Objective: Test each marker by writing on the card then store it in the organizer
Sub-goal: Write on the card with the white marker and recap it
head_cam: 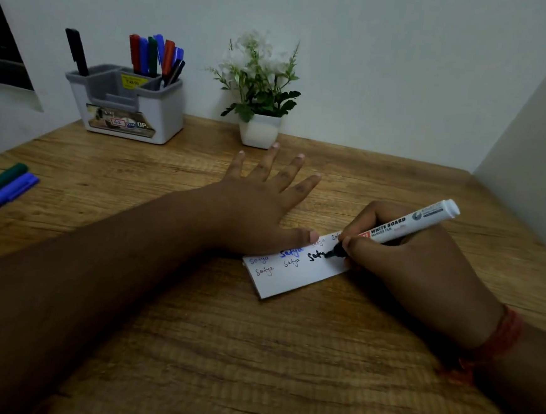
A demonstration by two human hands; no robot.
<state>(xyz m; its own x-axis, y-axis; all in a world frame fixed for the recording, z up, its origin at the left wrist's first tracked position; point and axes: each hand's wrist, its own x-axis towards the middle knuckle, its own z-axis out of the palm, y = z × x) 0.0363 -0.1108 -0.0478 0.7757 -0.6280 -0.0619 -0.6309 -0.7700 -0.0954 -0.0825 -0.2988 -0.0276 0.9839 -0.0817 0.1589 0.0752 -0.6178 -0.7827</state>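
Observation:
A white card (pixel 295 277) lies on the wooden desk, covered with several handwritten words in red, blue and black. My right hand (pixel 417 267) grips a white whiteboard marker (pixel 404 228), whose black tip touches the card at a bold black word. My left hand (pixel 259 202) lies flat with fingers spread, its thumb and palm pressing the card's upper left edge. The grey and white organizer (pixel 132 104) stands at the back left, holding a black marker (pixel 76 51) in one compartment and several coloured markers (pixel 156 55) in another.
Loose markers, green (pixel 6 176), blue (pixel 13 188) and a dark one, lie at the desk's left edge. A white pot with an artificial plant (pixel 260 107) stands at the back centre. Walls close the desk behind and on the right.

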